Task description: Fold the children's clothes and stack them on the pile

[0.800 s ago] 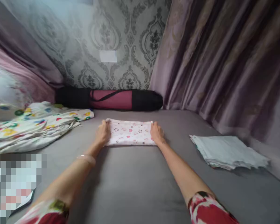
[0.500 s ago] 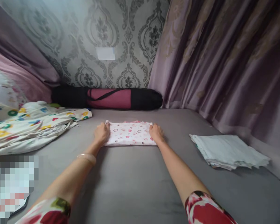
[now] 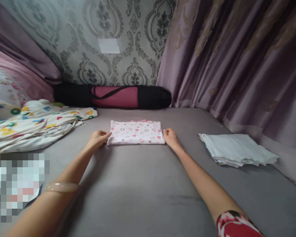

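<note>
A white cloth (image 3: 138, 133) with pink hearts and small printed figures lies folded into a flat rectangle on the grey bed sheet (image 3: 133, 184). A little pink trim shows along its far edge. At its left edge is my left hand (image 3: 98, 138), fingers loosely bent and thumb stretched out, the tip seeming to touch the cloth. My right hand (image 3: 171, 138) rests just beyond the right edge, its fingers curled in with nothing visible in them. A pale bangle (image 3: 61, 187) circles my left forearm.
Pale folded fabric (image 3: 236, 149) lies at the right. A rumpled patterned cloth (image 3: 46, 126) spreads at the left, above a blurred-out item (image 3: 17, 184). A black and maroon roll bag (image 3: 115, 95) sits against the wall, with purple curtains (image 3: 227, 65) at the right.
Both hands have let go of the cloth's sides and moved outward, the left one farther toward me. The cloth stays folded on the sheet. The camera view has tilted slightly down.
</note>
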A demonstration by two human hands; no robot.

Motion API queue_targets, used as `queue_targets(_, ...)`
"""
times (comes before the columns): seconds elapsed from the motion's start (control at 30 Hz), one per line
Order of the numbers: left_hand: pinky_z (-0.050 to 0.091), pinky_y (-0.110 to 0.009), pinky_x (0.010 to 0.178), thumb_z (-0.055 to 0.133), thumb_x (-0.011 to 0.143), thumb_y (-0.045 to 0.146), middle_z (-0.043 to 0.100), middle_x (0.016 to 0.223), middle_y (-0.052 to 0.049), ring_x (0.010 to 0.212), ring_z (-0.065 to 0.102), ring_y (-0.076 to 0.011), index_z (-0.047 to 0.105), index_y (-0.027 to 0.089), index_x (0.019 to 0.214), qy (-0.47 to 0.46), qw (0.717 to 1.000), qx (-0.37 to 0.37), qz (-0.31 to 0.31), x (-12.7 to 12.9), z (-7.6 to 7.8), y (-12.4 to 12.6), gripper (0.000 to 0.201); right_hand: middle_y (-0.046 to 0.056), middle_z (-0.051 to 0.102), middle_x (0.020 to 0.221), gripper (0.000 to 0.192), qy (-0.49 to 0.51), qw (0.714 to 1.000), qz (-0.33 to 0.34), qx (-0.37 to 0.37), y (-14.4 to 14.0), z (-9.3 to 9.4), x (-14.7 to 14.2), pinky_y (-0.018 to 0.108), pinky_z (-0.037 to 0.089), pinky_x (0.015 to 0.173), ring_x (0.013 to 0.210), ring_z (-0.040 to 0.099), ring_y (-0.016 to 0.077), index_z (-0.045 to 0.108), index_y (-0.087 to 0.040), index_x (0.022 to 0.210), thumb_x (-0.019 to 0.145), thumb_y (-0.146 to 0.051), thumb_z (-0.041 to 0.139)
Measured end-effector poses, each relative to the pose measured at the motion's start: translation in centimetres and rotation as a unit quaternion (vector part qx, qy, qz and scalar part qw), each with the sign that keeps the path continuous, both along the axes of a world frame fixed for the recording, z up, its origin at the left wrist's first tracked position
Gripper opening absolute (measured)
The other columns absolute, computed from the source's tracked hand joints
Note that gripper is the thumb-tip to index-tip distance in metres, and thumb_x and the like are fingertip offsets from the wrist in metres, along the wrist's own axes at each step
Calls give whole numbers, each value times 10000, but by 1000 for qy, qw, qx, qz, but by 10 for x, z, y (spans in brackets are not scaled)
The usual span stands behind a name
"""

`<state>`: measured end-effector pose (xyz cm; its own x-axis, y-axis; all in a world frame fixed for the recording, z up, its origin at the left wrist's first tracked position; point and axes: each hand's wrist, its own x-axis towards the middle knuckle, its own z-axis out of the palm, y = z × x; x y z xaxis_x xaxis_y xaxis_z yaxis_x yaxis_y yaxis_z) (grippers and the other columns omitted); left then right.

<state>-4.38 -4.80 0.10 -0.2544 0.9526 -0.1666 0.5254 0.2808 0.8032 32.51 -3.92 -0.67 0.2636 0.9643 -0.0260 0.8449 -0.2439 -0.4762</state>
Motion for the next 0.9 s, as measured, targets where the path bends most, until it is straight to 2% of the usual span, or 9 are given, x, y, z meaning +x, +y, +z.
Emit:
queue_targets(0.17,390,-247,507,754,498,598,630,638,-14,582,580,-169,595,120,1009,-53,998,-11,-33,2,2,-25,718,113,710,1020,325,-52,998,21,0,-28,2,-8,295,438,775,978,663,243,535,-197,1202,976,-382,391)
queue_targets(0.3,342,-239,483,731,518,539,600,637,8,537,512,-135,584,118,990,-48,998,2,-48,9,1,-30,649,117,701,1028,298,-95,995,28,-15,-36,8,-17,309,434,775,970,666,246,514,-211,1218,983,-348,393)
queue_targets(0.53,417,-272,542,659,621,367,634,745,-33,619,581,-180,565,128,1008,52,998,7,-47,7,-6,-23,464,146,681,1089,268,-137,988,45,-48,-42,14,-24,334,442,788,1003,655,266,500,-174,1202,996,-279,365)
queue_targets(0.6,463,-306,619,636,666,332,649,799,-62,702,617,-216,561,131,1036,110,992,33,-50,7,-7,-21,428,161,673,1090,267,-144,987,49,-57,-40,18,-24,336,441,800,1003,652,262,505,-156,1197,994,-259,366)
queue_targets(0.67,490,-356,744,592,736,331,657,902,-110,839,633,-257,562,135,1055,184,977,94,-51,13,-8,-18,376,184,651,1122,273,-166,984,56,-26,-37,23,-29,351,429,844,1035,632,266,523,-137,1183,992,-236,355)
queue_targets(0.77,451,-408,933,495,846,349,635,1079,-159,1051,591,-288,561,143,1099,262,942,185,-99,35,-9,-10,333,193,601,1228,324,-191,972,112,76,-27,30,-50,376,379,953,1139,563,270,549,-137,1194,1002,-261,320)
queue_targets(0.83,414,-406,1004,454,884,337,616,1177,-164,1134,560,-280,548,144,1155,276,924,201,-173,56,-10,-4,345,166,564,1319,366,-176,958,190,120,-20,30,-70,376,320,1038,1231,494,255,545,-151,1248,1008,-297,310)
queue_targets(0.9,375,-418,1056,432,907,316,581,1279,-162,1219,515,-275,525,153,1217,284,908,195,-237,75,-12,0,363,128,480,1439,409,-158,944,261,130,-14,25,-89,397,211,1125,1351,373,240,503,-160,1336,1009,-311,309)
